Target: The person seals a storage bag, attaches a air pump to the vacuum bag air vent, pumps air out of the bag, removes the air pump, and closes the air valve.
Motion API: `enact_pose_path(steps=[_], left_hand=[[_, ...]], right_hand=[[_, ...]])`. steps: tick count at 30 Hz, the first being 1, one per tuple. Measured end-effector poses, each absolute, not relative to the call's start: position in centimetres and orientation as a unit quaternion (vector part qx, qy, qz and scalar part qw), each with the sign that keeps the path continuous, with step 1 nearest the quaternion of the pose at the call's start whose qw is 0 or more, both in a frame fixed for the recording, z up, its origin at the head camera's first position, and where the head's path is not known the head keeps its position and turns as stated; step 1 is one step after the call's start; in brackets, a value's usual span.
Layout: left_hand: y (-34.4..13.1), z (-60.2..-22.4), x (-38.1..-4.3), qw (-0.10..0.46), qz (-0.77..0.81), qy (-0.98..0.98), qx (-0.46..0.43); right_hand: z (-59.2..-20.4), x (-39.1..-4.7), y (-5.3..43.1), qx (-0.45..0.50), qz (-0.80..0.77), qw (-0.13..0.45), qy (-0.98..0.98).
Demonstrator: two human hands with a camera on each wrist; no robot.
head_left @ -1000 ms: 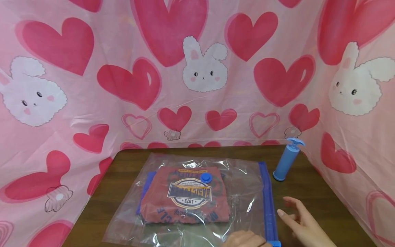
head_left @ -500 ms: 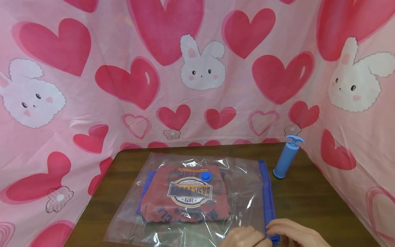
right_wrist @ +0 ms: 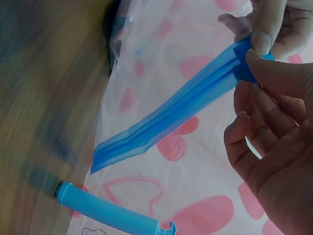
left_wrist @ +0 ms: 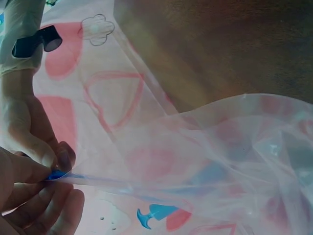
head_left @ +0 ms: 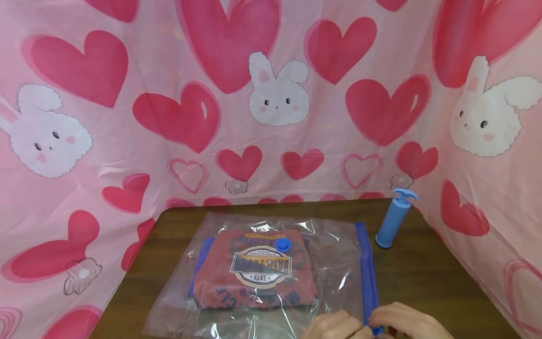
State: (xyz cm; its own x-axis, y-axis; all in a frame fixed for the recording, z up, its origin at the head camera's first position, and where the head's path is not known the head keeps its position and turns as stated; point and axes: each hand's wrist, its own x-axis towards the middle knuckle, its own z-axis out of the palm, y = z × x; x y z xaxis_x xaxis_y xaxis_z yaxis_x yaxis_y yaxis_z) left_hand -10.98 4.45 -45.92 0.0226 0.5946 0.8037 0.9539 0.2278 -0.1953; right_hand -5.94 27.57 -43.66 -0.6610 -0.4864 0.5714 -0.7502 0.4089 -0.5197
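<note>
A clear vacuum storage bag (head_left: 334,278) lies flat with a folded red printed shirt (head_left: 262,287) inside. Down its right side runs a blue zip strip (head_left: 367,273). My left hand (head_left: 332,326) grips the bag's near right corner. Beside it my right hand (head_left: 408,321) pinches the blue zip slider (right_wrist: 247,58) at the strip's near end, thumb on top in the right wrist view. Both thumbs meet at that slider, and fingers partly cover it. A round blue valve (head_left: 283,245) sits on the bag over the shirt.
A blue hand pump (head_left: 394,221) stands upright at the back right of the brown wooden table (head_left: 436,278). Pink curtain (head_left: 330,117) with hearts and rabbits hangs around the back and sides. Something blue (head_left: 207,249) is folded under the shirt.
My right hand has come from beside the strip, fingers spread, to its near end and now pinches the slider. My left hand stays at the corner; the bag hardly moves.
</note>
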Motion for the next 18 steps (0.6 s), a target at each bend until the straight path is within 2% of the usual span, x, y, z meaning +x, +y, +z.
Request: enact_pose_path(steps=[4,13,18], left_hand=[[4.5,-45.79,-10.98,0.396,-0.225,-0.672,-0.584],[4.88,-45.54,-10.91,0.399,-0.229,-0.678,-0.574],[5.03,-45.75,-10.77,0.401,-0.235,-0.676,-0.572]], right_hand=[[-43.35,-5.95,27.4,0.381,0.397,0.166,-0.818],[-42.77,-6.63,27.41,0.427,0.406,0.205,-0.782],[-42.73,-6.43,27.26,0.411,0.403,0.209,-0.791]])
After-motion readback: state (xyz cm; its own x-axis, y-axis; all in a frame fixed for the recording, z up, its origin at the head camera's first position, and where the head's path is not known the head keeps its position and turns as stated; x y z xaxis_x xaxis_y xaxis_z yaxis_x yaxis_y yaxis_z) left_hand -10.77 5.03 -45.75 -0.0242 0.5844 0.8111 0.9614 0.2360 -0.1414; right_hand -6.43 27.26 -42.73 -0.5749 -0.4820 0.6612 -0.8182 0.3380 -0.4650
